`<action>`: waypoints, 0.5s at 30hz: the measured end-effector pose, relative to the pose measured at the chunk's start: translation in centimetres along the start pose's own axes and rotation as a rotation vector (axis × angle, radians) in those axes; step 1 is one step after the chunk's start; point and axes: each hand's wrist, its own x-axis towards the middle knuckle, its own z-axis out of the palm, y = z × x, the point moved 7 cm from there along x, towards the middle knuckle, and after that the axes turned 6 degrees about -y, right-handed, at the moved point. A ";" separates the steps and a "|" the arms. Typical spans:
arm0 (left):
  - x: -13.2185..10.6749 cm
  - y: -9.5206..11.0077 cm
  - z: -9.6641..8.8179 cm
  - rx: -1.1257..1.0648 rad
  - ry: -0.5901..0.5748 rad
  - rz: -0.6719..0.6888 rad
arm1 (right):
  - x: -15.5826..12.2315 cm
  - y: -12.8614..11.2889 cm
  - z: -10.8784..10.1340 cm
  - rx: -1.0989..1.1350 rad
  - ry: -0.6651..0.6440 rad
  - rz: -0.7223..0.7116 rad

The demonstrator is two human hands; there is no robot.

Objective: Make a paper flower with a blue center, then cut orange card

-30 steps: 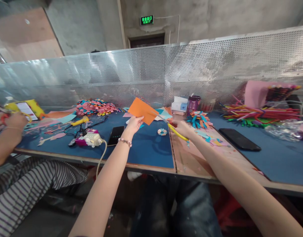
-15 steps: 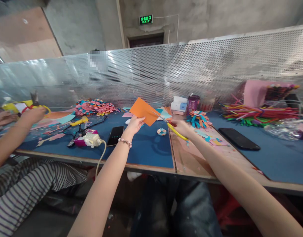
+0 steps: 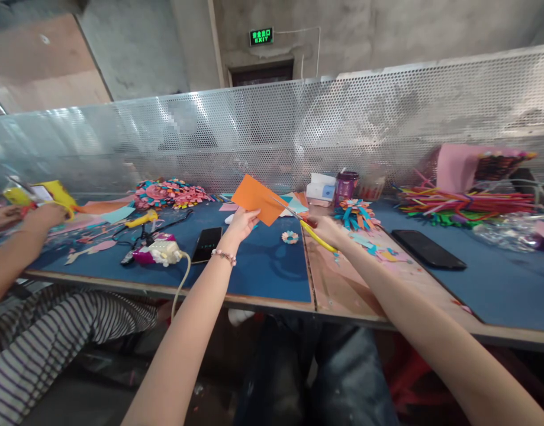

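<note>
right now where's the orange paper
In the head view, centre: the left hand holds the orange paper above the blue mat, scissors at its right edge.

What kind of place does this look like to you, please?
Probably a shared craft workshop: a long workbench behind a perforated metal screen, heaps of paper flowers and coloured strips, and the left hand holding orange paper while the right hand works scissors.

Matt orange paper (image 3: 259, 199), perforated metal screen (image 3: 387, 124)
</note>
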 end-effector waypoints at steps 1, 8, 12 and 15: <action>0.0 0.0 0.0 -0.002 0.002 0.002 | 0.0 -0.1 0.0 0.002 -0.001 -0.003; -0.1 0.3 0.0 -0.004 0.013 0.008 | -0.1 -0.2 -0.1 0.014 -0.009 -0.001; -0.2 0.1 0.1 0.009 0.034 -0.007 | -0.2 -0.3 -0.2 0.027 -0.006 0.006; -0.4 -0.5 0.4 0.022 0.041 -0.043 | -0.2 -0.5 -0.2 0.043 0.002 0.005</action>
